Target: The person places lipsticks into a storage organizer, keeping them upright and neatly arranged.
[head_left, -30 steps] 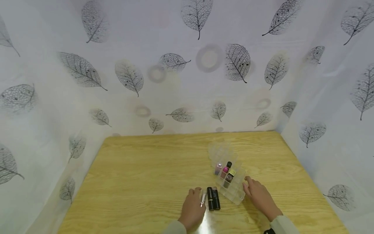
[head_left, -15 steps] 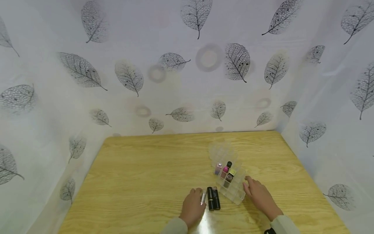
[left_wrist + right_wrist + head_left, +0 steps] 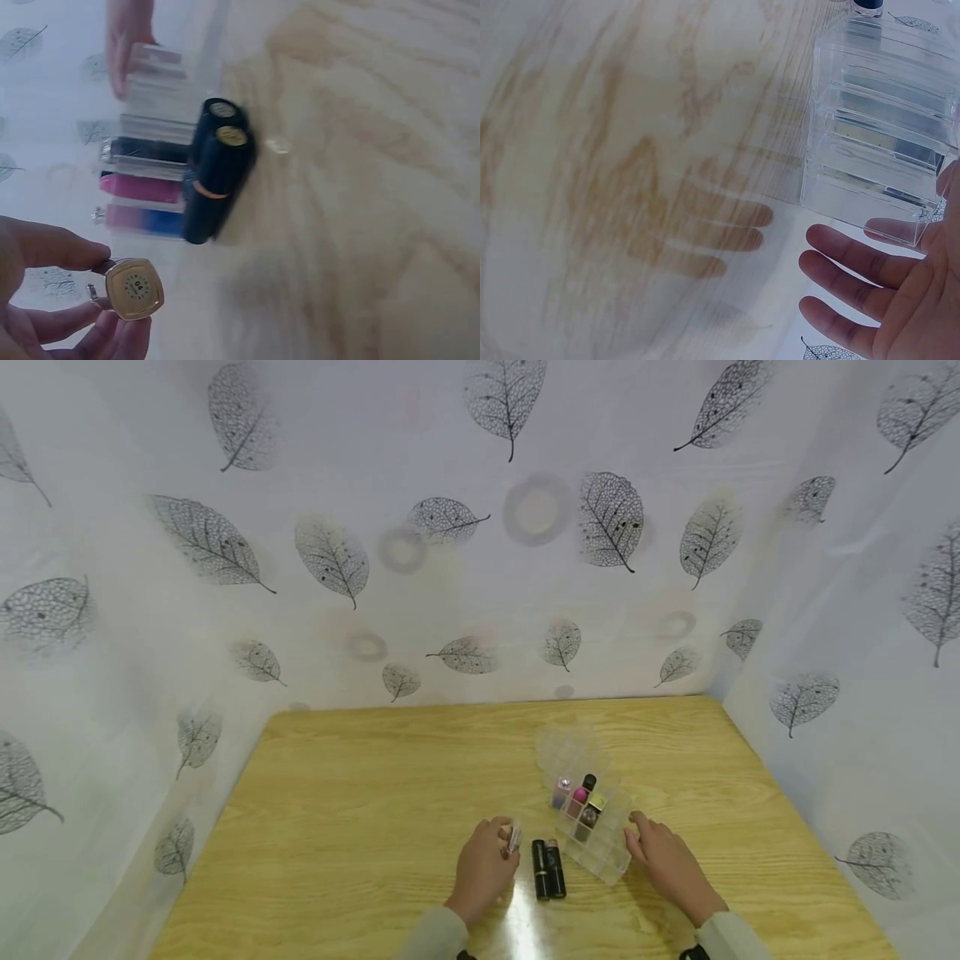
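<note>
My left hand point(image 3: 482, 870) pinches a small lipstick tube point(image 3: 135, 290) between thumb and fingers, its gold squarish base showing a printed 04 in the left wrist view. Two black lipstick tubes point(image 3: 547, 870) lie side by side on the table, just right of that hand. Beyond them sits a clear compartment organizer point(image 3: 600, 858) holding several cosmetics, among them a pink-capped tube point(image 3: 579, 796) and a black-capped one point(image 3: 589, 782). At the organizer's right side my right hand point(image 3: 671, 868) has its fingers extended; in the right wrist view the fingertips are right at the organizer's edge.
The wood-grain table point(image 3: 375, 793) is enclosed at the back and both sides by white leaf-print sheeting point(image 3: 480, 593). A second clear gridded piece point(image 3: 566, 747) lies behind the filled compartments.
My left hand has picked up the lipstick from beside the black tubes and moved it slightly up and left. The right hand stays at the organizer.
</note>
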Demonstrator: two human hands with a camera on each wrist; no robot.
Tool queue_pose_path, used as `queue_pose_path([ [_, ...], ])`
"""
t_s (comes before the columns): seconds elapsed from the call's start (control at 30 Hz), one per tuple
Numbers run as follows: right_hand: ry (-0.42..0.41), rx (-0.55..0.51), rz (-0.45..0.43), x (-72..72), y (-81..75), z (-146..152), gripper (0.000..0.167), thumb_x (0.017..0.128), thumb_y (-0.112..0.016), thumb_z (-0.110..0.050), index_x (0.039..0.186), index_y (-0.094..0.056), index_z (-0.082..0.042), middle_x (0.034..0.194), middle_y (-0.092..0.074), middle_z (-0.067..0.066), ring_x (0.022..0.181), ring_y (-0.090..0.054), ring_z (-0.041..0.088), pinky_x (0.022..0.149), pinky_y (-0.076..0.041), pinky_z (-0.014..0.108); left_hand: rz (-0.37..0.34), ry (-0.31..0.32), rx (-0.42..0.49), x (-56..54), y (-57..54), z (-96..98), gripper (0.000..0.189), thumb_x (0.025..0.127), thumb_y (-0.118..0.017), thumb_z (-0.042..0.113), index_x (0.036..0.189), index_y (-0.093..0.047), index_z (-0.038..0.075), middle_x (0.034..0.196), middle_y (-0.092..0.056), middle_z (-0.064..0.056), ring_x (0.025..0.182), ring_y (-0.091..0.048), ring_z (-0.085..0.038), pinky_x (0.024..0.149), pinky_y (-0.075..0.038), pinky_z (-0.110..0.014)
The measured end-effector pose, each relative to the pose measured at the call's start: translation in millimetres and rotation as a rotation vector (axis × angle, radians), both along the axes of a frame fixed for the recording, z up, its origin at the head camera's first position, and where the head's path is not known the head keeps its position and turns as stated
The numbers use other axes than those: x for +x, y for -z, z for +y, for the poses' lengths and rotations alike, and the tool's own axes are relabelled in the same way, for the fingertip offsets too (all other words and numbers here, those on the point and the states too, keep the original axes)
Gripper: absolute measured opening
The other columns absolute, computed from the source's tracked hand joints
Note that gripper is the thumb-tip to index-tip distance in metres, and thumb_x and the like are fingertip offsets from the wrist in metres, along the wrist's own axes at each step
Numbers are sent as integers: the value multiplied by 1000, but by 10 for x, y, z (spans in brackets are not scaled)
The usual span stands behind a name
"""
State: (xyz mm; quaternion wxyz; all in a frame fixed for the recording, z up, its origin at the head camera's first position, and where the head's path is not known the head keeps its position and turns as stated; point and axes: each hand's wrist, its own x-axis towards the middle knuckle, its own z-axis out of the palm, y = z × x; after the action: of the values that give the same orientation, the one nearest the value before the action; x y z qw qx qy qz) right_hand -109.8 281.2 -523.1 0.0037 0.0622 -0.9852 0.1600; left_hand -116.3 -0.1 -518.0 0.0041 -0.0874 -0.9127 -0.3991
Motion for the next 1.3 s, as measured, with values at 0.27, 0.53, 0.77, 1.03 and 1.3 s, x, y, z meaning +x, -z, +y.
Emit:
queue_pose_path([
  [0.27,2,-6,-8,-9,19,-2,31,99,-45,-22,117,-51,3,79,-64,7,71,-62,20,67,-53,41,-13,31,289,-113,-241,-17,39,82,-69,8,119,-59,10,100,-60,-4,78,-57,-7,63,-51,-15],
  [0.53,0,-10,-18,-6,8,0,33,99,-44,-23,119,-50,3,82,-64,7,73,-62,20,69,-53,42,18,85,420,-151,-393,-7,41,83,-69,9,123,-58,13,107,-60,-6,84,-59,-10,68,-54,-17],
  [0.77,1,18,2,-3,-24,1,32,98,-46,-23,118,-52,2,77,-62,5,73,-61,22,68,-52,43,83,125,485,-131,-477,3,41,83,-69,7,122,-58,15,108,-60,-8,87,-61,-16,72,-56,-24],
  [1.03,-25,113,133,6,-165,1,32,92,-58,-22,113,-56,3,85,-65,15,73,-62,29,61,-52,43,123,122,533,-107,-537,43,43,81,-70,3,121,-57,16,108,-61,-5,89,-63,-19,75,-56,-23],
  [1.3,-1,-4,297,-4,-621,-220,33,91,-60,-20,116,-57,1,96,-65,12,85,-62,29,69,-51,47,236,123,551,-54,-577,123,45,79,-71,1,120,-56,11,107,-62,-5,88,-62,-21,73,-57,-26],
])
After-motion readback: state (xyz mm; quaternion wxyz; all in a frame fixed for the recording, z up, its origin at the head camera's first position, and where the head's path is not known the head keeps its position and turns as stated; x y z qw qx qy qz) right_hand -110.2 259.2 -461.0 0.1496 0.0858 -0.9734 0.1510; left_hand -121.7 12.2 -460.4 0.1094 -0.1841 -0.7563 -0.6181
